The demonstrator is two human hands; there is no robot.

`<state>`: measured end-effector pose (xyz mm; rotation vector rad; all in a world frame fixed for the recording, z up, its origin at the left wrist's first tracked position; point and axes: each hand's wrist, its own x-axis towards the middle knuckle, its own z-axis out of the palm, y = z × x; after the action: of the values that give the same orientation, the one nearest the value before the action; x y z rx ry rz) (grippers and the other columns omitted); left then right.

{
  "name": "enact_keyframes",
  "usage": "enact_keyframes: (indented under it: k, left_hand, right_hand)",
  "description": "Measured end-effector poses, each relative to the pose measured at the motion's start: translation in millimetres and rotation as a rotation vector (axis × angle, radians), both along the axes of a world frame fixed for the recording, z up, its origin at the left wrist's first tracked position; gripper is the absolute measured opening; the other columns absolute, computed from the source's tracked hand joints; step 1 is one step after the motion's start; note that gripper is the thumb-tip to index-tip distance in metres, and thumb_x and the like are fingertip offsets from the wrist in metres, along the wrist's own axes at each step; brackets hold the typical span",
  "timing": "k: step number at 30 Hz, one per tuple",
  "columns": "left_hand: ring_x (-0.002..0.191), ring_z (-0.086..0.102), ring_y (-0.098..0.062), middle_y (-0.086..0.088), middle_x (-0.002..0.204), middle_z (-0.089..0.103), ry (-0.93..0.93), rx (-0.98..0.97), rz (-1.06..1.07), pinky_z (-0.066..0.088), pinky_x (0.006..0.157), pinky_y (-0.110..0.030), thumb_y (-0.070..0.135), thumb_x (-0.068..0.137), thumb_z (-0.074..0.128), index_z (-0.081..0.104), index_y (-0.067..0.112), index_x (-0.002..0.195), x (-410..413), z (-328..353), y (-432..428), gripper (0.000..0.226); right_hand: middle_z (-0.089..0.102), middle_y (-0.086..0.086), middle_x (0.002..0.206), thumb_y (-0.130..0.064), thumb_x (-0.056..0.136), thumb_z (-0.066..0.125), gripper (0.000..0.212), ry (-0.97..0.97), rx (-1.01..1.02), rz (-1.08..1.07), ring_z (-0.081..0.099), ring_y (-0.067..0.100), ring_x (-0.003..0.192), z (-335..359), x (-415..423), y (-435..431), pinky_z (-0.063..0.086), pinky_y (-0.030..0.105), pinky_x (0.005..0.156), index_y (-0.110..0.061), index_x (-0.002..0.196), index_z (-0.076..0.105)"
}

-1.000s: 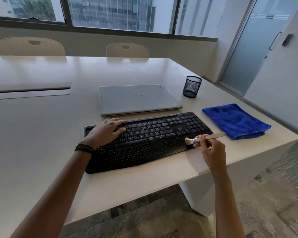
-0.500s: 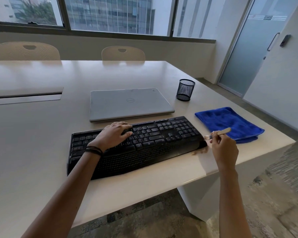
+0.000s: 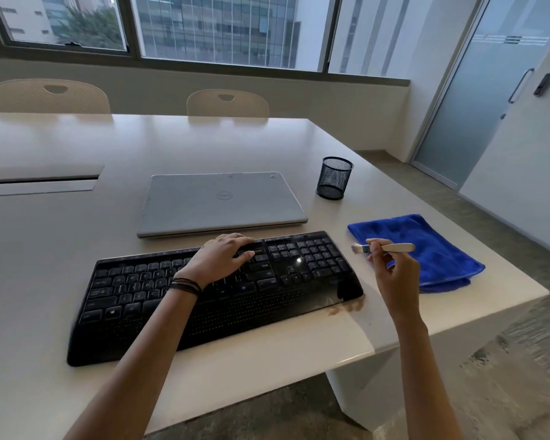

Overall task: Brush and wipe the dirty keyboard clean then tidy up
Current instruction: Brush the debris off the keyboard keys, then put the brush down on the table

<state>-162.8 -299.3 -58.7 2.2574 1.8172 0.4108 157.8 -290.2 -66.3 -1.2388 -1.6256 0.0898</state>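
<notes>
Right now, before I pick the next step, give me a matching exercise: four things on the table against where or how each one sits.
1 brush
2 blue cloth
3 mesh cup
4 laptop

a closed, behind the keyboard
b pinched in the right hand
c folded, near the table's right edge
d upright, right of the laptop

Pairs: 1-b, 2-c, 3-d, 4-a.

Closed silver laptop [image 3: 219, 201] lies flat on white table [image 3: 61, 249]. Black mesh pen cup [image 3: 334, 179] stands upright, just right of the laptop. Cable hatch [image 3: 38, 182] to the laptop's left. Beyond the laptop: left chair [image 3: 46, 96], right chair [image 3: 227, 103], windows [image 3: 229, 27]. Frosted glass door [image 3: 477, 100] far right of it.
</notes>
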Motion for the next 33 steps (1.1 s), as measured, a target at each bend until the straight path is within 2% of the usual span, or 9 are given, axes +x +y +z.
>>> enact_keyframes:
  k: [6, 9, 11, 15, 18, 27, 33]
  left_hand:
    - [0.126, 0.045, -0.016, 0.003, 0.139, 0.048, -0.013, -0.040, 0.049, 0.040, 0.102, -0.038, 0.041, 0.097, 0.041, 0.045, 0.023, 0.135, 19, 1, 16, 0.043]
    - [0.126, 0.045, -0.017, 0.002, 0.139, 0.048, -0.016, -0.052, 0.061, 0.040, 0.102, -0.038, 0.041, 0.097, 0.042, 0.045, 0.023, 0.136, 30, 0, 22, 0.043]
    - [0.127, 0.045, -0.016, 0.002, 0.140, 0.048, -0.017, -0.055, 0.076, 0.039, 0.103, -0.038, 0.041, 0.097, 0.042, 0.045, 0.024, 0.136, 36, -1, 26, 0.043]
    - [0.127, 0.044, -0.016, 0.003, 0.139, 0.049, -0.022, -0.058, 0.117, 0.039, 0.101, -0.038, 0.040, 0.097, 0.042, 0.047, 0.024, 0.134, 47, 0, 32, 0.041]
    - [0.127, 0.044, -0.015, 0.003, 0.138, 0.050, -0.017, -0.057, 0.143, 0.039, 0.101, -0.036, 0.040, 0.097, 0.041, 0.047, 0.023, 0.134, 52, 1, 37, 0.041]
    - [0.125, 0.047, -0.015, 0.003, 0.138, 0.050, -0.012, -0.042, 0.200, 0.039, 0.103, -0.036, 0.042, 0.098, 0.037, 0.048, 0.021, 0.134, 56, -2, 39, 0.043]
    - [0.119, 0.053, -0.018, 0.004, 0.133, 0.054, -0.015, 0.002, 0.225, 0.042, 0.100, -0.039, 0.045, 0.097, 0.035, 0.051, 0.022, 0.131, 54, -6, 34, 0.044]
  right_hand:
    - [0.072, 0.008, 0.088, -0.011, 0.087, 0.061, 0.018, -0.058, -0.001, 0.092, 0.064, 0.009, 0.076, 3, 10, 37, 0.044, 0.001, 0.069, -0.002, 0.100, 0.069]
    - [0.068, -0.005, 0.092, -0.006, 0.085, 0.064, 0.018, -0.111, -0.013, 0.204, 0.061, -0.002, 0.080, 4, 13, 55, 0.043, 0.000, 0.071, -0.005, 0.102, 0.070]
    - [0.068, -0.007, 0.092, -0.006, 0.085, 0.065, 0.018, -0.170, -0.036, 0.256, 0.060, -0.005, 0.082, 1, 16, 69, 0.045, 0.001, 0.069, -0.006, 0.102, 0.070]
    - [0.073, 0.004, 0.090, -0.013, 0.086, 0.065, 0.018, -0.275, -0.104, 0.248, 0.067, 0.012, 0.072, -5, 19, 97, 0.054, 0.024, 0.063, -0.013, 0.102, 0.072]
    - [0.073, 0.004, 0.096, -0.019, 0.089, 0.061, 0.021, -0.349, -0.185, 0.251, 0.068, 0.017, 0.081, -3, 18, 117, 0.057, 0.035, 0.070, -0.015, 0.107, 0.070]
    - [0.069, 0.005, 0.110, -0.019, 0.091, 0.054, 0.027, -0.457, -0.260, 0.290, 0.066, 0.026, 0.096, -10, 5, 166, 0.054, 0.039, 0.081, -0.017, 0.116, 0.065]
    - [0.063, 0.008, 0.121, -0.022, 0.094, 0.047, 0.038, -0.554, -0.267, 0.321, 0.060, 0.028, 0.107, -17, -4, 179, 0.050, 0.043, 0.086, -0.019, 0.132, 0.051]
